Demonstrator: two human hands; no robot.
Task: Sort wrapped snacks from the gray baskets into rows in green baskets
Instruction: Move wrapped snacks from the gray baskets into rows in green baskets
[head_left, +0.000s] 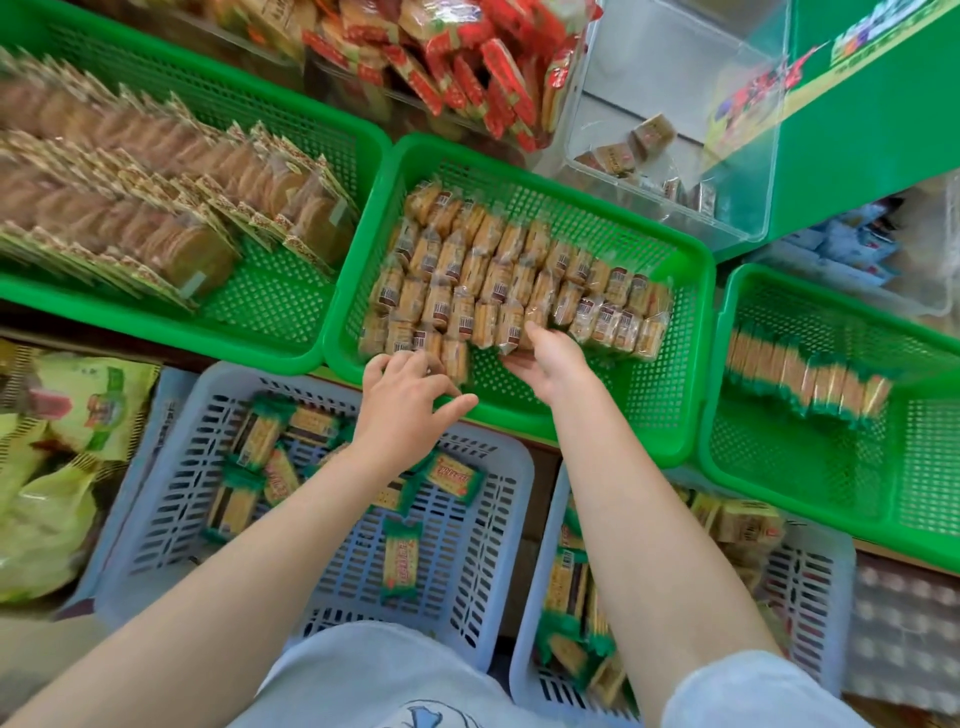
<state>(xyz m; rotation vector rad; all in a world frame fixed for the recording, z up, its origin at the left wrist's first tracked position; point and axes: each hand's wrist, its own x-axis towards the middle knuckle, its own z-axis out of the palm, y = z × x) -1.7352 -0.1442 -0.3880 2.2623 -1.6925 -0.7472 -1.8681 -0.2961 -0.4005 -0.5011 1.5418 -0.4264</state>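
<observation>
Crinkly plastic on light, brittle snacks (511, 291): your left hand (402, 395) pinches the front row, right hand (550, 364) cups underneath, so grip their sides.

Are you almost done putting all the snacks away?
Not yet. The middle green basket already holds several neat rows of snacks. Right now the left hand and right hand are at the front row there. The two gray baskets, left and right, still hold loose green-wrapped snacks to sort.
</observation>
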